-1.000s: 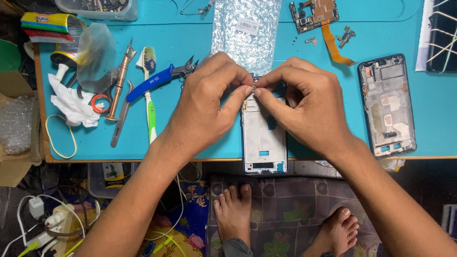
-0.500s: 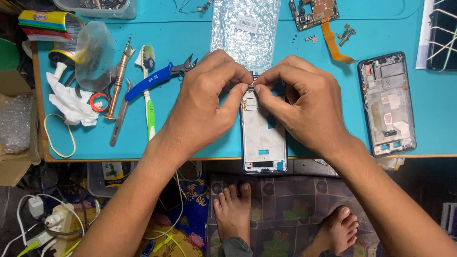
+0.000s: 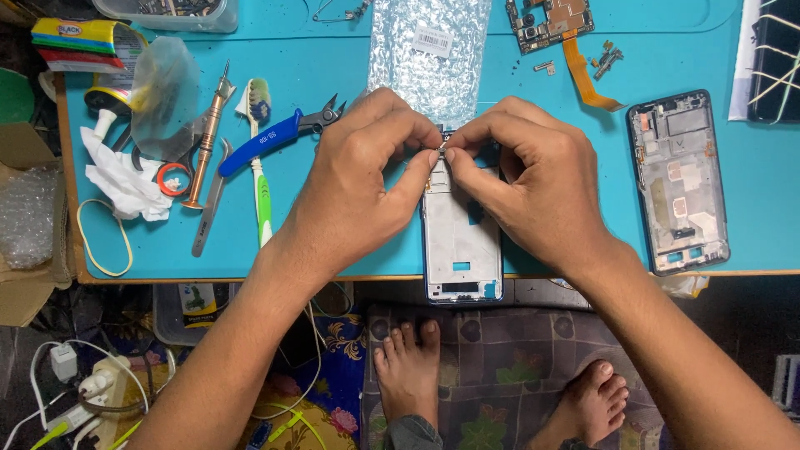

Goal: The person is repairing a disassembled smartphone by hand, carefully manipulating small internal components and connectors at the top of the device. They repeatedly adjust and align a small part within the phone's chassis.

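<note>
A: What are the hands doing at the phone frame (image 3: 461, 242)?

B: The frame lies face-up at the near edge of the blue table (image 3: 333, 233), overhanging it slightly. The left hand (image 3: 362, 179) and the right hand (image 3: 542, 187) meet at its far end, thumbs and forefingers closed in a pinch on a tiny metal part (image 3: 441, 152). What kind of part it is cannot be told.

A: How should that be done well?

B: Probably with light, even pressure and the frame kept flat, since so small a part could slip or bend. Seating it square before pressing seems wise.

A: Any packages or labels about?

B: A silvery bubble bag (image 3: 429, 54) lies just beyond the hands, with a white barcode sticker near its far end. At the far left corner sits a flat yellow-and-red pack (image 3: 79, 42), and a clear plastic bag (image 3: 162, 87) beside it. The blue-handled cutters (image 3: 279, 133) carry small white lettering. A second phone frame (image 3: 679, 183) rests at the right.
</note>
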